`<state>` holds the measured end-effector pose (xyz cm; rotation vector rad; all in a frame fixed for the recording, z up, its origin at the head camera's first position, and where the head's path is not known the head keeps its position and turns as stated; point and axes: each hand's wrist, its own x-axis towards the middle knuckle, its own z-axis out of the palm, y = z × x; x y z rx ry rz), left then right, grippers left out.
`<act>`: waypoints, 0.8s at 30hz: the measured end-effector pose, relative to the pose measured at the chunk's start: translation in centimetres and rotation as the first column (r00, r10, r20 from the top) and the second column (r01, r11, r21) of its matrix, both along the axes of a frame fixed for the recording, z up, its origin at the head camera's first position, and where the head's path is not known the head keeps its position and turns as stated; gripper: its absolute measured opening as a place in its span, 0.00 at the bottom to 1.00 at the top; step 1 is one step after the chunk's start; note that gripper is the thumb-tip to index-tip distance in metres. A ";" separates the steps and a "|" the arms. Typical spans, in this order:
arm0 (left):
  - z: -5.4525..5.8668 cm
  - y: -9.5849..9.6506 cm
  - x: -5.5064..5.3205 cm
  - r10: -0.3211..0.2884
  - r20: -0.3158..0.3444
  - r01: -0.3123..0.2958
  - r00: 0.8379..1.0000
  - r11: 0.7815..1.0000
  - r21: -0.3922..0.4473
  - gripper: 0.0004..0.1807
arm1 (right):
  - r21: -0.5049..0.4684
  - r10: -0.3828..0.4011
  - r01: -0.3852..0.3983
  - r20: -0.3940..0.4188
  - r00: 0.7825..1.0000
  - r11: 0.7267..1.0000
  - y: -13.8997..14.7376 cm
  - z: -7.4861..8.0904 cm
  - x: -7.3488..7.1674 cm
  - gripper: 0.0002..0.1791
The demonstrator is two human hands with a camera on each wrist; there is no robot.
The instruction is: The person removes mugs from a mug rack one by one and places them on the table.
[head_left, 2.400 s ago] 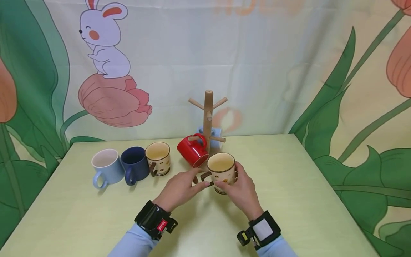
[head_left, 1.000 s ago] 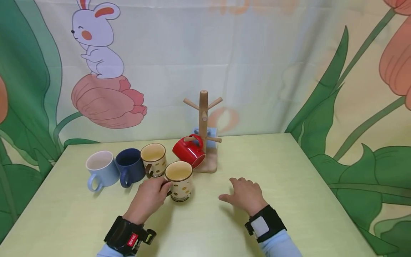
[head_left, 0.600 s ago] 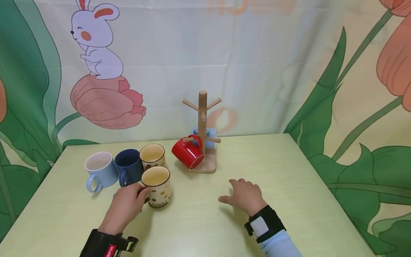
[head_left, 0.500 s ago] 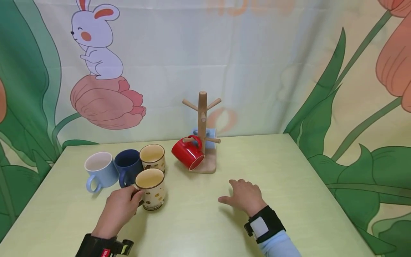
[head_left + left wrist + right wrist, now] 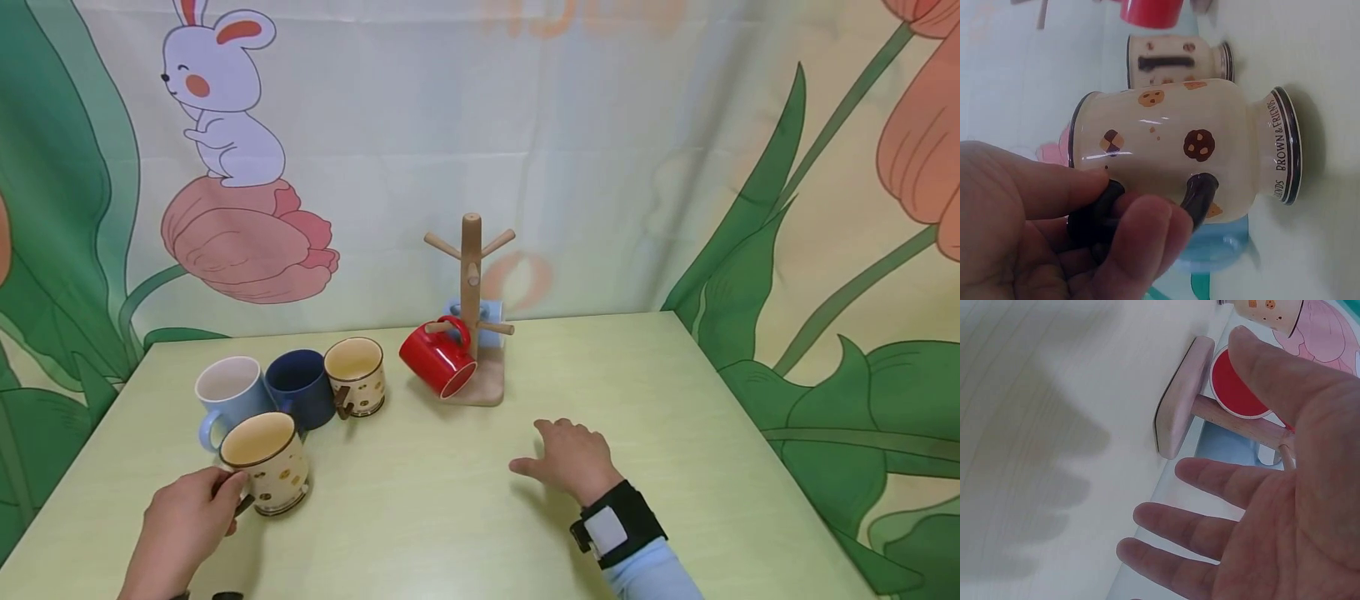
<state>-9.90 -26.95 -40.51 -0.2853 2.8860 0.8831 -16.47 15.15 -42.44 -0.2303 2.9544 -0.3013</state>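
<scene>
My left hand (image 5: 183,525) grips the dark brown handle (image 5: 1200,197) of a cream mug with cookie prints (image 5: 279,471), upright at the front left. In the left wrist view the mug's base stands close over the table, lettering round its foot. My right hand (image 5: 572,458) hovers over the table at the right, fingers spread, holding nothing. Behind the held mug stand a light blue mug (image 5: 236,392), a dark blue mug (image 5: 302,392) and a second cream mug (image 5: 360,379). A red mug (image 5: 435,354) hangs tilted by its handle on the wooden mug tree (image 5: 471,283).
Another light blue mug (image 5: 491,321) hangs behind the tree's post, partly hidden. The tree's base (image 5: 483,383) rests on the pale table (image 5: 450,517) near its back edge. A printed cloth (image 5: 600,167) hangs behind the table.
Both hands were at the cream mug beside the tree. The right hand let go and drew back; the left hand carried the mug by its handle to the front left.
</scene>
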 end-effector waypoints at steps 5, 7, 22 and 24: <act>-0.3 -1.9 0.6 0.066 0.039 -0.065 0.997 0.998 -0.026 0.23 | 0.001 0.000 0.000 0.000 1.000 1.000 -0.1 -0.1 0.0 0.42; -0.5 -2.4 0.6 0.103 0.042 -0.101 0.994 0.994 -0.036 0.24 | -0.003 0.000 0.000 0.001 1.000 1.000 -0.1 -0.1 0.0 0.42; -1.7 -3.3 0.6 0.194 -0.055 -0.198 0.979 0.977 -0.082 0.26 | -0.019 -0.004 0.005 0.018 1.000 1.000 -0.2 -0.6 -0.1 0.41; -1.5 -3.3 0.6 0.219 -0.053 -0.223 0.974 0.970 -0.093 0.28 | -0.021 -0.003 0.003 0.022 1.000 1.000 -0.2 -0.6 -0.1 0.41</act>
